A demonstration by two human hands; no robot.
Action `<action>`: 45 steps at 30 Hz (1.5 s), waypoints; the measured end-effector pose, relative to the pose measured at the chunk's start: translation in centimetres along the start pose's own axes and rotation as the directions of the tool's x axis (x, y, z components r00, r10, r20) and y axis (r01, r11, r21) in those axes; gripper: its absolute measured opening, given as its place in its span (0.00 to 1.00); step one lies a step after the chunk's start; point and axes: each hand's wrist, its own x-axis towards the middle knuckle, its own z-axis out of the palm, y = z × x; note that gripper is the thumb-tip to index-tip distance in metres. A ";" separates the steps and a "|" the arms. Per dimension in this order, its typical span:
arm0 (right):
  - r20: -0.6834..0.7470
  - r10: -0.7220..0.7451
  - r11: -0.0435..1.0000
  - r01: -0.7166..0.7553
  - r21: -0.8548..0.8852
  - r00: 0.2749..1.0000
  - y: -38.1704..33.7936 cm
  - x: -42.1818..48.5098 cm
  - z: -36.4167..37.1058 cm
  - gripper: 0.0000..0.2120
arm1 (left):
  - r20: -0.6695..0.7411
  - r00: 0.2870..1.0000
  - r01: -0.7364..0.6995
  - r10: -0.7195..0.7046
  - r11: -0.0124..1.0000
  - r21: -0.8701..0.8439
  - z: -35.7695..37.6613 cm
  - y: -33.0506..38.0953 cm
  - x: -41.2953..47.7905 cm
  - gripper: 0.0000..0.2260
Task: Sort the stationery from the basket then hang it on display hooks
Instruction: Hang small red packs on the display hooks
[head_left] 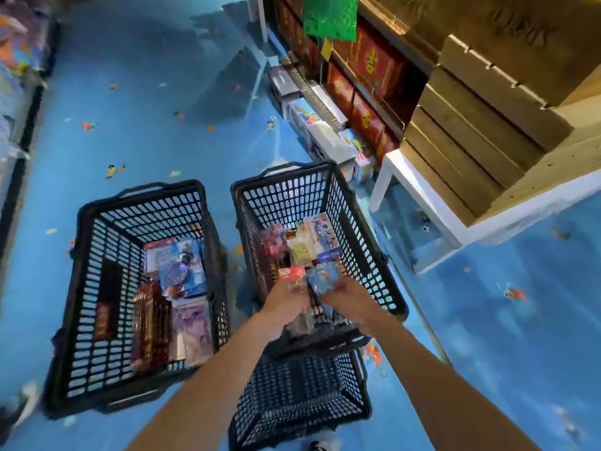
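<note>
Two black mesh baskets stand on the blue floor. The right basket (383, 255) holds several stationery packets and sits on top of a third, lower basket (302, 395). Both my hands reach into it at its near end. My left hand (286, 301) grips a red-and-clear packet (292, 275). My right hand (348, 299) holds a blue packet (323, 278) beside it. The left basket (84, 288) holds more packets, among them a dark brown pack and a blue blister card. The hands are blurred by motion.
A white low table (419, 196) with wooden crates (481, 131) stands at the right. Red boxes (370, 70) fill shelves behind, with boxed goods along the floor beneath. A green sheet (330, 14) hangs at the top. Small scraps litter the floor. A display rack runs along the left edge.
</note>
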 end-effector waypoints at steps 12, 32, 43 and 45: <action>0.190 0.286 0.951 -0.302 0.063 0.939 4.8 16.2 3.2 0.38 | -0.182 0.929 0.259 -0.323 0.917 -0.303 4.7 -5.5 15.1 0.04; 0.389 0.287 0.886 -0.397 0.240 0.876 6.1 20.7 7.0 0.19 | -0.162 0.881 0.331 -0.444 0.824 -0.461 5.1 -8.0 21.0 0.12; 0.464 0.258 0.873 -0.410 0.263 0.847 6.4 20.7 5.0 0.21 | -0.027 0.900 0.371 -0.435 0.797 -0.476 4.8 -7.8 21.0 0.22; 0.445 0.259 0.868 -0.409 0.282 0.857 6.4 20.4 4.6 0.16 | -0.014 0.913 0.348 -0.408 0.796 -0.495 4.7 -7.5 20.8 0.22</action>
